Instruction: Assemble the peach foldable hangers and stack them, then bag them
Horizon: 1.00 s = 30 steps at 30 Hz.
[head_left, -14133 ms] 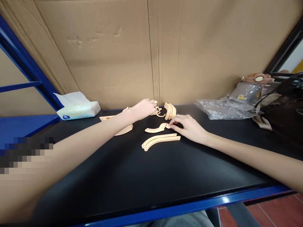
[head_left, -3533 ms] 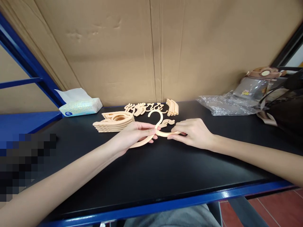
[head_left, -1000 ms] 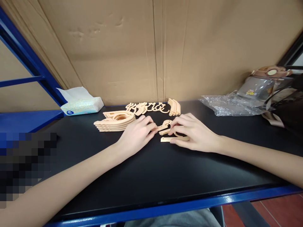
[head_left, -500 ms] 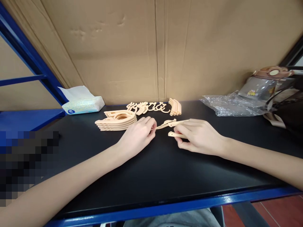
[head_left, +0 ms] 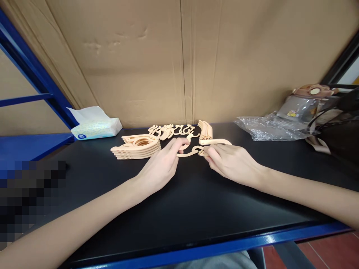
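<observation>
Just over the black table, my left hand (head_left: 165,160) is closed on a beige hanger hook (head_left: 190,154), whose curved part shows beyond the fingers. My right hand (head_left: 235,160) is closed on beige hanger arms: one hanger arm (head_left: 217,141) sticks out above the fingers, and the end of a second shows at the fingertips. The hook's end meets the arms at my right fingertips; whether they are joined I cannot tell. Left of my left hand lies a stack of folded beige hangers (head_left: 137,152). Behind the hands are loose hanger hooks (head_left: 168,131) and a bundle of hanger arms (head_left: 206,130).
A tissue pack (head_left: 97,129) lies at the back left of the black table (head_left: 190,209). Clear plastic wrap (head_left: 260,127), a bottle (head_left: 298,106) with a brown lid and a dark bag (head_left: 336,130) are at the right. A cardboard wall (head_left: 140,67) stands behind.
My left hand has turned, bringing the hook's curve into view. My right hand has changed its grip, and the arms are now closer together at its fingertips. The view has shifted slightly.
</observation>
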Each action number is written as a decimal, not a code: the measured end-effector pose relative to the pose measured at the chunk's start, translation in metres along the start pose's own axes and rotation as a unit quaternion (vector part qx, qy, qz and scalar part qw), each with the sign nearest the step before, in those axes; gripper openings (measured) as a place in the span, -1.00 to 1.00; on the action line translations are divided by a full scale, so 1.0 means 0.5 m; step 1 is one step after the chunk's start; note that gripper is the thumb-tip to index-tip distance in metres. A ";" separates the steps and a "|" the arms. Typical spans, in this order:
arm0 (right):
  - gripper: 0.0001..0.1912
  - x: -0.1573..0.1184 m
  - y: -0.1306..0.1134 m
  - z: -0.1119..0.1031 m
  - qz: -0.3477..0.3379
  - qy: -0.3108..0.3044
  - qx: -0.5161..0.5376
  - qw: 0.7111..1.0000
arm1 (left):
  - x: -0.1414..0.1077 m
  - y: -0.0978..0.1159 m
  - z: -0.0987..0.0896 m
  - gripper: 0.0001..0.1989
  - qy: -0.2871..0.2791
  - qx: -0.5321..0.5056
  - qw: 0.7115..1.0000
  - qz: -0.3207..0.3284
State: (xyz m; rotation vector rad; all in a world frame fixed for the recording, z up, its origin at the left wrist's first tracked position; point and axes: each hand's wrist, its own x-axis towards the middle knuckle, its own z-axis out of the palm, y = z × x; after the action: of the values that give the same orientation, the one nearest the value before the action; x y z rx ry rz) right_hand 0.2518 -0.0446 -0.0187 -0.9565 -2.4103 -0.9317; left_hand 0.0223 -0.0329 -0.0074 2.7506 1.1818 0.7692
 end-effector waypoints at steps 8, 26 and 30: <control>-0.80 -0.006 0.000 0.010 -0.017 -0.009 -0.025 0.999 | 0.000 0.008 -0.001 -0.85 -0.024 -0.035 0.997 -0.064; -0.66 -0.001 -0.001 -0.006 -0.079 0.007 0.006 0.997 | 0.006 0.013 0.003 -0.61 -0.017 -0.149 0.980 -0.132; -0.63 -0.007 -0.002 -0.007 -0.090 -0.004 -0.004 0.996 | 0.005 0.012 0.000 -0.58 -0.036 -0.115 0.986 -0.118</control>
State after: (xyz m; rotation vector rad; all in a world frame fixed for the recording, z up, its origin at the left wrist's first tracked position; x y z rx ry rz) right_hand 0.2537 -0.0490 -0.0186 -0.7572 -2.5333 -1.0009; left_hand 0.0280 -0.0354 -0.0051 2.3794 1.2852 0.7210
